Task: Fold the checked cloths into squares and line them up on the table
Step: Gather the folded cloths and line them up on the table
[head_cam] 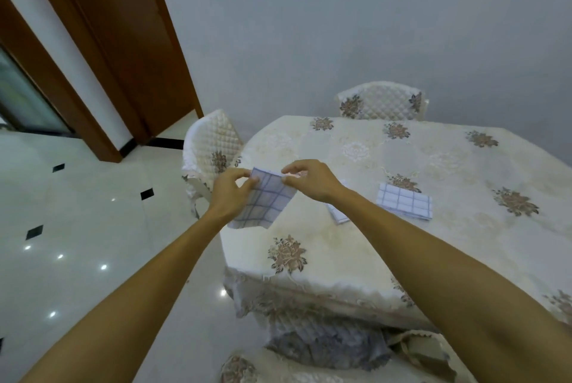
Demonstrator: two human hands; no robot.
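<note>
Above the near-left corner of the table (448,166), a checked cloth (266,200) hangs in the air, held by its top edge. It is thin, soft white fabric crossed by a blue-grey grid of lines, folded to a narrow layered rectangle that tilts down to the left, its lower edge loose and slightly curled. The left hand (230,194) pinches the upper left corner between thumb and curled fingers; the right hand (312,178) pinches the upper right corner with thumb and forefinger. On the table to the right lies a folded cloth (404,200) of the same check, flat, roughly square and stacked in neat layers. Between it and the held one a third cloth (339,214) shows only a corner beside the right forearm, so its shape cannot be told. A cream tablecloth (309,296) covers the table, woven with pale raised medallions and brown flower sprays, its scalloped hem hanging over the edge. A chair (213,141) at the left and a far chair (380,101) wear matching diamond-quilted covers. The floor (77,197) is glossy pale tile with small black diamond insets, beside a brown wooden door frame (123,42) and a plain grey wall (371,11).
</note>
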